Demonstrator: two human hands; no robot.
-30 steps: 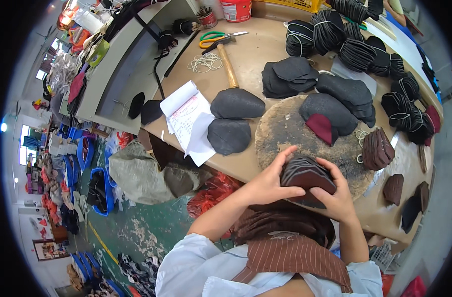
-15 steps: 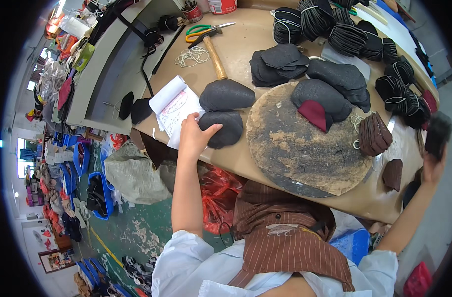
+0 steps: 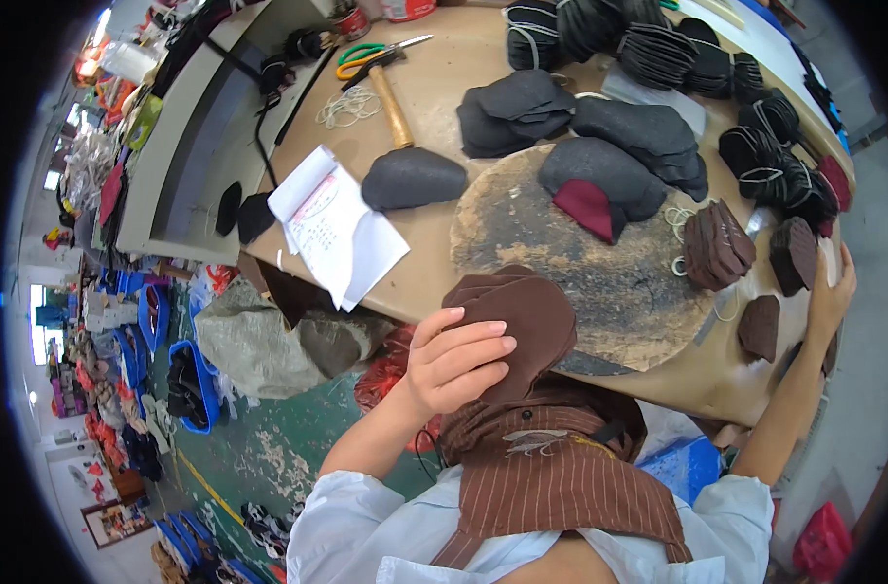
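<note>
My left hand (image 3: 458, 360) grips a stack of flat brown rounded pieces (image 3: 531, 321), its fingers lying across the top, above the table's near edge. At the right, my right hand (image 3: 830, 297) is beside a dark brown bundle of cut pieces (image 3: 792, 255), its fingers stretched out along that bundle's right side. A smaller brown stack (image 3: 758, 328) lies in front of the bundle. To the left is another brown stack (image 3: 718, 245), at the edge of a round worn board (image 3: 580, 263). On the board rest black rounded pieces (image 3: 590, 167) with a maroon piece (image 3: 586, 206).
A notepad (image 3: 332, 229) lies at the left, near a single black stack (image 3: 413, 179). Behind them are a hammer (image 3: 390, 107), scissors (image 3: 380, 58) and loose string (image 3: 348, 107). More black stacks (image 3: 517, 109) and tied black bundles (image 3: 658, 54) fill the back.
My left hand has moved right and nearer, now holding a brown stack. The black stack it touched by the notepad is gone from there. My right hand has lowered; a brown bundle now stands beside it.
</note>
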